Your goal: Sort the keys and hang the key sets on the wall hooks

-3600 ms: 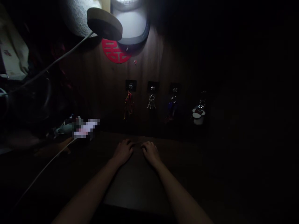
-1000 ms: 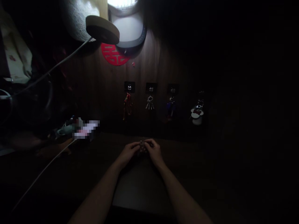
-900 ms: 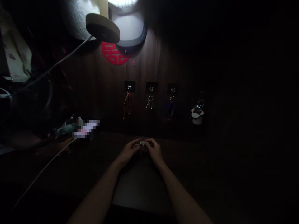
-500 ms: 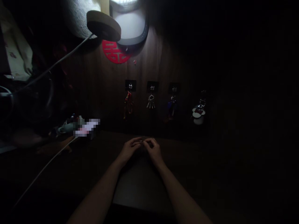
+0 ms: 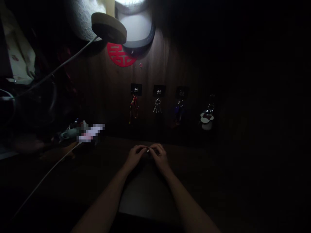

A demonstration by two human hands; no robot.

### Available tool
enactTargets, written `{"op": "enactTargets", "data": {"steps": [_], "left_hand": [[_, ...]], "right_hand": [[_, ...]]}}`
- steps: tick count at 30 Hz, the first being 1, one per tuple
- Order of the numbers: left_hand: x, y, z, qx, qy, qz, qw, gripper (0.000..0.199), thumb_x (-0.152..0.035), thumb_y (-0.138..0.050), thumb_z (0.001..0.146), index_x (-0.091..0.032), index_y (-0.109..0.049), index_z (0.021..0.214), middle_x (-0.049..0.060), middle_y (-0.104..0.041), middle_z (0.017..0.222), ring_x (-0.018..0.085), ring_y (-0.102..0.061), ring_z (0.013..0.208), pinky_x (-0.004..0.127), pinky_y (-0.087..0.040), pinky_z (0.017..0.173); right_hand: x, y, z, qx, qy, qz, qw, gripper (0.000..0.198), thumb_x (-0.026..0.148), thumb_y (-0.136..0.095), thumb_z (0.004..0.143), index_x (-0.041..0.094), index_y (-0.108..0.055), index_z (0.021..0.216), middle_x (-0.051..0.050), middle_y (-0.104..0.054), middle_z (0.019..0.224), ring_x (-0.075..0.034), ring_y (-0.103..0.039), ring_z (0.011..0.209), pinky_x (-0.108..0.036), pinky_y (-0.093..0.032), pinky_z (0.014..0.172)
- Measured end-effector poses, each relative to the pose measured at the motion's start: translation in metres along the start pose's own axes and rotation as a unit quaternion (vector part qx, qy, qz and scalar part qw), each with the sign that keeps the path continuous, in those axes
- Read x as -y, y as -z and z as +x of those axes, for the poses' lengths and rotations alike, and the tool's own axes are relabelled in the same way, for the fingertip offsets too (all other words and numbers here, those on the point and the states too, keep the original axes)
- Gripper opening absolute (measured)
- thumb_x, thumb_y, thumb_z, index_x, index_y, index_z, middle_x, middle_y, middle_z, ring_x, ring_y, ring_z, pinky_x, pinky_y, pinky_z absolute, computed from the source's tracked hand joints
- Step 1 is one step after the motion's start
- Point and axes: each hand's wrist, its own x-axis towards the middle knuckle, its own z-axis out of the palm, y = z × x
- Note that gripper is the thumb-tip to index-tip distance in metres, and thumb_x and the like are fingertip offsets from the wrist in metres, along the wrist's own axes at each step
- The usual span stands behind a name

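In the dim head view, my left hand (image 5: 135, 156) and my right hand (image 5: 159, 156) meet at a dark wooden surface. Thumb and fingertips of both are closed in a pinch around a small shiny thing (image 5: 148, 150). Its kind is too small and dark to tell. Beneath my forearms lies a greyish flat sheet or mat (image 5: 145, 194).
Several hooks hold keys (image 5: 157, 106), a red cord (image 5: 133, 105) and a white flower-shaped pendant (image 5: 207, 118) on the dark wooden panel. A lit lamp (image 5: 131, 4) is above. To the left, a white cable (image 5: 46, 174) runs from a blurred bright device (image 5: 91, 132).
The fingertips of both hands have come closer together, and the small shiny thing now shows lower between them. My left fingers are more curled than before.
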Motion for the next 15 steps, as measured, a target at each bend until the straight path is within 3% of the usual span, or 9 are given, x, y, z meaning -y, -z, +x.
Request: {"op": "enactTargets", "data": {"steps": [9,15], "left_hand": [[-0.012,0.0,-0.003,0.025,0.004,-0.034,0.999,0.018,-0.035,-0.059,0.068,-0.018,-0.064,0.073,0.002,-0.066,0.076,0.017,-0.059,0.078,0.026,-0.043,0.075],[-0.014,0.004,-0.001,-0.04,0.05,-0.074,0.995,0.022,-0.038,-0.06,0.067,-0.017,-0.063,0.074,0.001,-0.065,0.073,0.017,-0.059,0.076,0.025,-0.044,0.071]], "right_hand": [[-0.002,-0.001,0.0,-0.005,0.002,-0.021,1.0,0.014,0.031,-0.052,0.077,0.022,-0.059,0.071,-0.001,-0.058,0.074,-0.016,-0.053,0.078,-0.028,-0.04,0.074],[-0.013,0.002,0.002,-0.034,-0.055,-0.037,0.997,0.02,0.036,-0.046,0.078,0.02,-0.057,0.071,-0.003,-0.059,0.076,-0.017,-0.054,0.078,-0.027,-0.039,0.073]]}}
